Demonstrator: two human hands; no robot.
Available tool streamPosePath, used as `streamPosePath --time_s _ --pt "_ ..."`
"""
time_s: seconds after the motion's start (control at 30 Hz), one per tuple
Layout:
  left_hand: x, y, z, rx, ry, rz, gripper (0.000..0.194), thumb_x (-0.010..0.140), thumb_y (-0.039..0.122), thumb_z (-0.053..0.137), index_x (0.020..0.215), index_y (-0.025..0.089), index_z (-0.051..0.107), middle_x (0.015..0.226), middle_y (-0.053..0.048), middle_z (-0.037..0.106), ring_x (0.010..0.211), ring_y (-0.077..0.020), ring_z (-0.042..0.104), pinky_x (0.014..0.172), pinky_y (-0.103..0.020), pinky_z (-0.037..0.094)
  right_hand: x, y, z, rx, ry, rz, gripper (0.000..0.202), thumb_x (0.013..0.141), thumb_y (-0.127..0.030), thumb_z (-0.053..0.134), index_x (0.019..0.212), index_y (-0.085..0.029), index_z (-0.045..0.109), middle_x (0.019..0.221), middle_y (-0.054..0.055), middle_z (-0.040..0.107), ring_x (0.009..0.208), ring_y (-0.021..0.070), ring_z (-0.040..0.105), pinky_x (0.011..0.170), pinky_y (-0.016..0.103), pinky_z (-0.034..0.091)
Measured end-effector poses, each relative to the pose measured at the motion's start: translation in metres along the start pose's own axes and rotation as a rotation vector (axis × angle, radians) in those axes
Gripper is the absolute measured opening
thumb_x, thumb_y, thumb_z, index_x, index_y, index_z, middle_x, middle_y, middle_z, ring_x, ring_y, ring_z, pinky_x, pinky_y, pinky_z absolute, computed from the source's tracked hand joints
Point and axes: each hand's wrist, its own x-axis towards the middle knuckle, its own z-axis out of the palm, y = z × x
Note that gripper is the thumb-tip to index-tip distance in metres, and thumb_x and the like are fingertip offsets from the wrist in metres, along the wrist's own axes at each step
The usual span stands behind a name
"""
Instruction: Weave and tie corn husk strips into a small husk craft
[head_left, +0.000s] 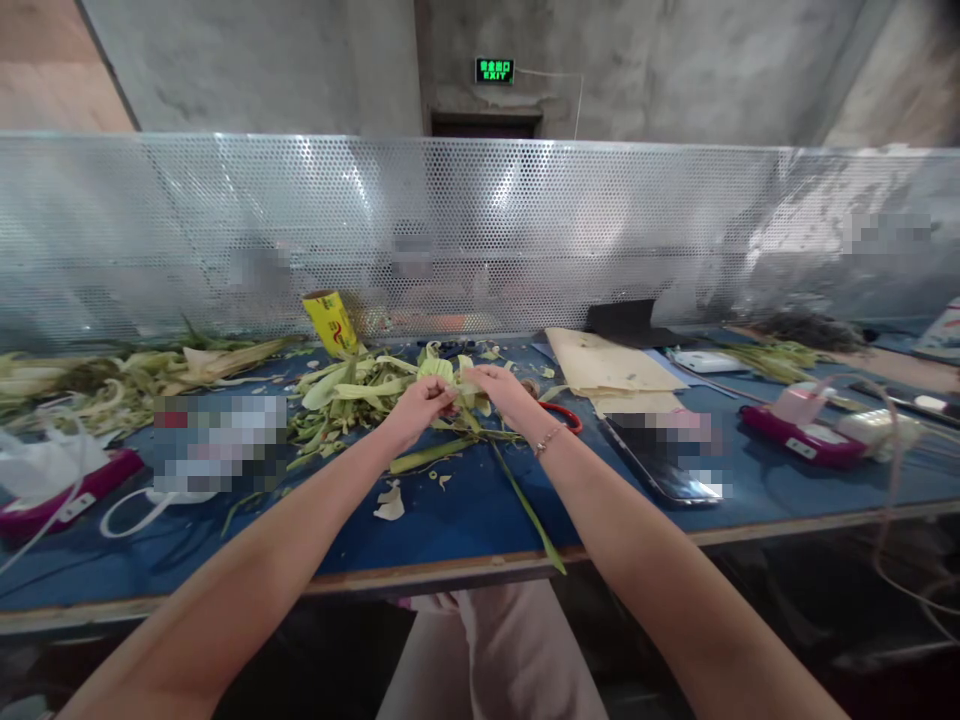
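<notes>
Both hands meet above the middle of the blue table. My left hand [429, 402] is closed in a pinch at the edge of a pale green leafy piece [472, 392]; what lies between its fingertips is too small to make out. My right hand [498, 388], with a bracelet at the wrist, has its fingers closed on this leafy piece. Below them a long green leaf strip [529, 508] slants over the table's front edge. Beside my left hand spreads a heap of green leaves and stalks [341, 390]. Red scissor-like handles [566, 416] show partly behind my right wrist.
A yellow carton [330, 322] stands at the back. To the right are brown paper sheets [611, 362], a dark tablet [660, 465] and a magenta power strip [802, 438]. Another power strip [71, 500] with cables lies left. A perforated metal screen [480, 230] closes the back.
</notes>
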Motion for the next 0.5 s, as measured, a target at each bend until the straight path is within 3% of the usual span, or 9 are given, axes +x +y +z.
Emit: streamPosePath --time_s 0.07,0.2,0.5 --pt "-0.001 -0.001 0.001 0.029 -0.014 0.005 0.036 0.056 0.040 0.068 0.064 0.016 0.043 0.056 0.005 0.050 0.056 -0.0085 0.054 0.061 -0.024 0.043 -0.003 0.000 0.003 -0.014 0.002 -0.037 0.032 0.064 -0.047 0.054 0.057 -0.017 0.043 0.051 -0.005 0.036 0.048 0.0067 0.031 0.047 0.022 0.025" --pt "-0.003 0.001 0.006 0.003 0.022 0.028 0.029 0.064 0.039 0.062 0.068 0.017 0.043 0.058 0.004 0.051 0.056 -0.0088 0.054 0.060 -0.025 0.044 -0.005 0.000 0.006 -0.122 0.131 -0.186 0.028 0.071 -0.041 0.047 0.057 -0.018 0.040 0.053 -0.005 0.032 0.049 0.0071 0.028 0.047 0.022 0.022" --pt "-0.005 -0.001 0.009 0.256 0.270 0.125 0.019 0.079 0.037 0.041 0.070 0.020 0.039 0.049 0.006 0.043 0.038 -0.0084 0.043 0.042 -0.021 0.035 -0.013 0.000 0.023 -0.383 0.195 -0.494 0.015 0.080 -0.027 0.038 0.069 -0.019 0.041 0.067 0.000 0.044 0.064 0.0123 0.040 0.062 0.026 0.036"
